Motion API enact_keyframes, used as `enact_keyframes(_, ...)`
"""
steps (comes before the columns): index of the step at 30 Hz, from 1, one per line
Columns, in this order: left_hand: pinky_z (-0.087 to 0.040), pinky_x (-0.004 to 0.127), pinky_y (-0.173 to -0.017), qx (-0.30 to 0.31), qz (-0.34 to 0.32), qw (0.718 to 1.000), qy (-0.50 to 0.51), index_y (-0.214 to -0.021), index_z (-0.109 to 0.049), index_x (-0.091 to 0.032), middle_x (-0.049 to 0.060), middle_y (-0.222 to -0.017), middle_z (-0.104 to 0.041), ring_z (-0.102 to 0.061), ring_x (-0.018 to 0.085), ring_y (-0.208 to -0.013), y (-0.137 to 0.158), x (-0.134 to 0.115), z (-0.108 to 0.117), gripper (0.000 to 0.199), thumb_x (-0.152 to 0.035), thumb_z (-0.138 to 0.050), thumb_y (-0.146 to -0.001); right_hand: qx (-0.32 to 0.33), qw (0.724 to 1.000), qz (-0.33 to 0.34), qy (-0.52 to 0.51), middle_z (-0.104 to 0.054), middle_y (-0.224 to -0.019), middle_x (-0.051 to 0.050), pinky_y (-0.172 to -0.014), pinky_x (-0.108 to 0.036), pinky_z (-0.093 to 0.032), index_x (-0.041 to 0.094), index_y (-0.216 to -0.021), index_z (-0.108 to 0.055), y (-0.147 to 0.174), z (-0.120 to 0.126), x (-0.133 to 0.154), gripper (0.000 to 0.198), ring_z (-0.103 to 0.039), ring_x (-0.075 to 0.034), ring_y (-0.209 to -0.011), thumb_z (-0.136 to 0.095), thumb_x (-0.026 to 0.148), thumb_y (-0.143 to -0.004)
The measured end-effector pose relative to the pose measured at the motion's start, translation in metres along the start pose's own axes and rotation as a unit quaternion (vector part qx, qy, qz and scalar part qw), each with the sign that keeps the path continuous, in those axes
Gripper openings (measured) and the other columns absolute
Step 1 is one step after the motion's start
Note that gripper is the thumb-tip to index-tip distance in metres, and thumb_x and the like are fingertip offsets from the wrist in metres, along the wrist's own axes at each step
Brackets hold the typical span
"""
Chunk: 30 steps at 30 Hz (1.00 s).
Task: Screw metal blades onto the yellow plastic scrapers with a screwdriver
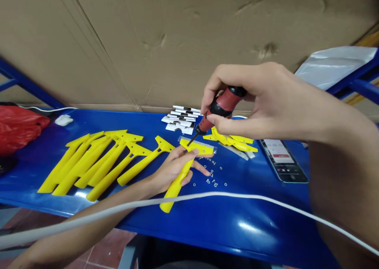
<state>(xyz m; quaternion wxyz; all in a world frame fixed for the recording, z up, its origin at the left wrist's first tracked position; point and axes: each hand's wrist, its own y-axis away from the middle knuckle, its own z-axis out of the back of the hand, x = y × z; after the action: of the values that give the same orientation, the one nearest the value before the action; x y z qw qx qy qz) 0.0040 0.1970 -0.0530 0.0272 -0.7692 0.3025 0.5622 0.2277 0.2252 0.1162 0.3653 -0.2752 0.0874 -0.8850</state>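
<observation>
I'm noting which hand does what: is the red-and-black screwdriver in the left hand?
No, the right hand grips the screwdriver, while the left hand holds a yellow handle.

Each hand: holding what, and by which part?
Right hand: screwdriver, by its red-and-black handle. Left hand: yellow scraper, around the neck where handle meets head.

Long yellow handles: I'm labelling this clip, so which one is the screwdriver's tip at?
The yellow handle in the left hand, with the red screwdriver at its head; the other long handles lie on the blue table to its left.
</observation>
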Motion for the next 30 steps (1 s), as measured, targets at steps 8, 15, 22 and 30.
enact_keyframes(8, -0.051, 0.025, -0.04, 0.001, -0.049, 0.998, -0.028, -0.096, -0.058, -0.017, 0.019, -0.098, -0.086, -0.066, 0.014, -0.04, 0.0, -0.002, 0.003, 0.038, -0.051, -0.075, -0.104, -0.006, 1.0, 0.023, 0.004, -0.08, -0.108, 0.001, -0.071, -0.038, -0.059, 0.031, -0.11, -0.074, 0.009, 0.012, 0.004, 0.027, -0.073, -0.022, -0.089, -0.08, 0.028, -0.085)
enact_keyframes(15, -0.052, 0.026, -0.04, -0.029, -0.072, 0.997, -0.015, -0.117, -0.061, -0.017, 0.011, -0.09, -0.082, -0.065, 0.015, -0.041, 0.001, -0.004, 0.002, 0.037, -0.048, -0.076, -0.104, 0.029, 0.998, 0.03, 0.039, -0.08, -0.112, 0.003, -0.061, -0.034, -0.056, 0.036, -0.121, -0.071, 0.022, 0.024, 0.006, 0.036, -0.073, -0.019, -0.082, -0.08, 0.029, -0.087)
enact_keyframes(22, -0.052, 0.027, -0.04, -0.032, -0.077, 0.996, 0.003, -0.121, -0.062, -0.017, 0.011, -0.104, -0.081, -0.067, 0.014, -0.045, 0.001, -0.008, -0.002, 0.039, -0.045, -0.079, -0.1, 0.032, 0.999, 0.025, 0.022, -0.082, -0.106, -0.002, -0.066, -0.038, -0.057, 0.03, -0.115, -0.074, 0.019, 0.022, 0.013, 0.024, -0.074, -0.022, -0.08, -0.079, 0.038, -0.093)
enact_keyframes(30, -0.052, 0.026, -0.038, -0.04, -0.074, 0.996, 0.004, -0.112, -0.058, -0.019, 0.009, -0.101, -0.08, -0.066, 0.013, -0.044, 0.0, -0.007, -0.001, 0.034, -0.042, -0.079, -0.1, 0.037, 0.999, 0.02, 0.01, -0.081, -0.106, -0.005, -0.066, -0.039, -0.056, 0.028, -0.115, -0.075, 0.018, 0.02, 0.018, 0.023, -0.074, -0.022, -0.08, -0.076, 0.041, -0.097)
